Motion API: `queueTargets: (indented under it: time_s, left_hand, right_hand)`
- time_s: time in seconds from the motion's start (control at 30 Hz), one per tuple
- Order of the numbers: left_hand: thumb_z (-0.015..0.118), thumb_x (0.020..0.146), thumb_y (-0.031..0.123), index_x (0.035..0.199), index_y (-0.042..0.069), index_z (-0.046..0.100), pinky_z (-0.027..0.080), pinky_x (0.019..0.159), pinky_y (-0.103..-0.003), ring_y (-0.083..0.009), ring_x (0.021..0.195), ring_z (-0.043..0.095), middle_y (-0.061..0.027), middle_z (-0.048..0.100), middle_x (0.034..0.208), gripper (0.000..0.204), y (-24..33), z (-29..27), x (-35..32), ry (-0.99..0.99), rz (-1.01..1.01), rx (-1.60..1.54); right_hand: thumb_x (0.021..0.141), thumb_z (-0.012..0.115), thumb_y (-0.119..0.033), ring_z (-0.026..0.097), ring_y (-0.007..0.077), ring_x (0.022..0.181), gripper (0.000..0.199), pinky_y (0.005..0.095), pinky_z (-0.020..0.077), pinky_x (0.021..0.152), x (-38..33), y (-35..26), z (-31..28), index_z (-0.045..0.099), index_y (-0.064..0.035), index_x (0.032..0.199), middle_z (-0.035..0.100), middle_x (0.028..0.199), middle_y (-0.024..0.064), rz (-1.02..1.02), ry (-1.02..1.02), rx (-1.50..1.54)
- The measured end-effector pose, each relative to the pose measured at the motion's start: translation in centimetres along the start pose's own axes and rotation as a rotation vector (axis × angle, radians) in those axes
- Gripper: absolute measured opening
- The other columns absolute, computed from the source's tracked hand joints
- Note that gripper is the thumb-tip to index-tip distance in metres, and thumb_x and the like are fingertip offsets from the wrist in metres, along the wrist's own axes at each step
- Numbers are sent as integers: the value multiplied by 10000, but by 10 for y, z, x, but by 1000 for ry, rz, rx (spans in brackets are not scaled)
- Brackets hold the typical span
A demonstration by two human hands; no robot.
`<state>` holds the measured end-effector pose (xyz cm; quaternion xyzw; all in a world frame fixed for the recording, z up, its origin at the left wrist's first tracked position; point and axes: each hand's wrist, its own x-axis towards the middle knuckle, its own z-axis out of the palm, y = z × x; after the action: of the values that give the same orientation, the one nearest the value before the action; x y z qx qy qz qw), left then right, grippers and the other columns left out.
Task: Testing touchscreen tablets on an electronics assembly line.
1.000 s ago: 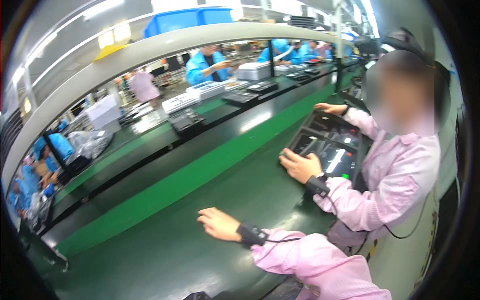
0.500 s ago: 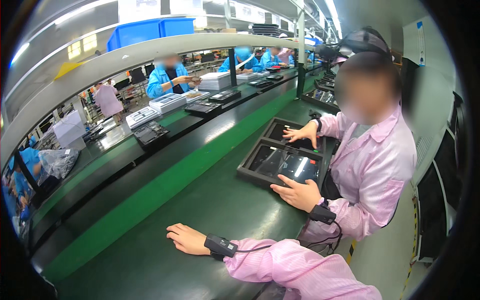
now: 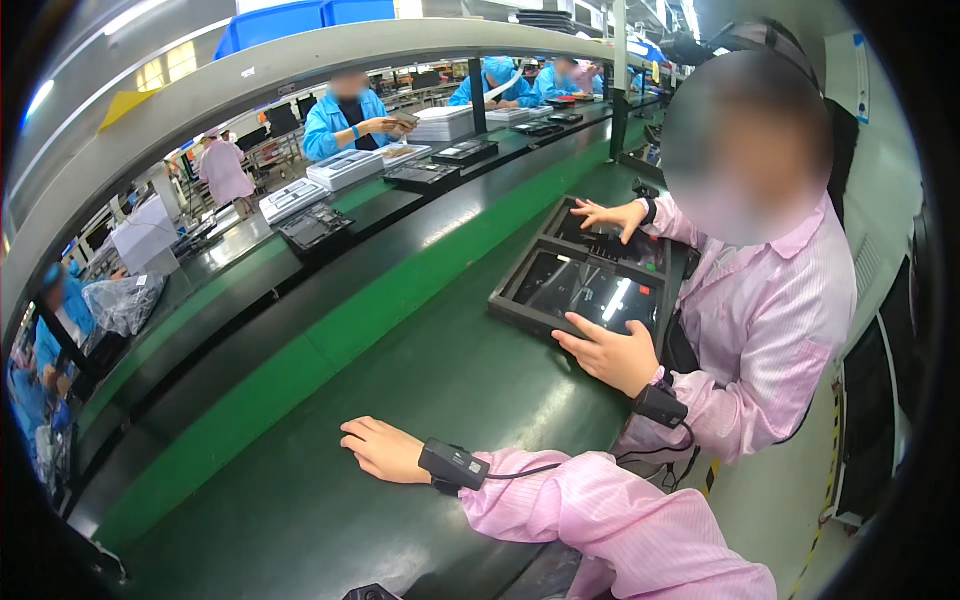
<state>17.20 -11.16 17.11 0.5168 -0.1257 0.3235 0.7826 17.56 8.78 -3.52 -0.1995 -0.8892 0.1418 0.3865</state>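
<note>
My right hand [image 3: 385, 450] rests palm down on the dark green work surface [image 3: 300, 510], fingers stretched out and holding nothing. A black box-shaped device [image 3: 455, 464] with a cable is strapped to that wrist, below a pink striped sleeve [image 3: 610, 500]. My left hand does not show; only a small black object [image 3: 370, 593] peeks in at the lower edge. To the right, a co-worker in pink has one hand [image 3: 610, 355] at the near edge of a black tray [image 3: 520, 317] holding dark glossy panels. The co-worker's other hand [image 3: 612, 217] spreads over the tray's far part.
Across the green strip runs a second line with dark electronic units [image 3: 315, 228], white stacks [image 3: 345, 168] and a clear plastic bag [image 3: 125, 302]. People in blue stand behind it. A grey rail [image 3: 300, 55] crosses overhead, with blue bins [image 3: 275, 28] above.
The whole view has shifted a little, so the co-worker and tray appear farther right. My right hand stays on the surface. A small black object has come in at the lower edge.
</note>
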Motion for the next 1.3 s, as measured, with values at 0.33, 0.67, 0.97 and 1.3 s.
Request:
queueTargets:
  time_s: [0.33,0.67,0.97,1.3]
  left_hand:
    - [536,877,-16,916,-55,633,468,732,-345,-280,821,609,-171,639,920,112,2,5,0,-1,8,18]
    - [601,814,-54,926,-62,646,493,702,-337,-287,809,626,-176,649,912,121,7,3,-2,58,207,297]
    - [723,733,203,939,95,715,458,665,-280,-183,799,624,-73,670,953,233,13,2,7,44,680,1502]
    - [664,752,207,817,108,664,458,616,-260,-193,738,626,-85,681,902,119,25,5,0,72,786,1593]
  right_hand:
    - [805,597,-55,493,326,1127,289,402,440,954,-1,-6,-1,548,5,1084,514,1214,174,-11,-32,-38]
    - [834,570,-59,467,328,1167,265,398,428,975,-1,-8,-2,541,6,1088,498,1241,173,14,-77,-18]
    - [848,555,-58,455,324,1182,259,399,419,990,0,-8,-3,538,8,1097,496,1242,172,52,-110,11]
    - [829,577,-68,484,331,1144,284,394,428,977,1,-6,-4,544,2,1102,507,1229,173,15,-80,-28]
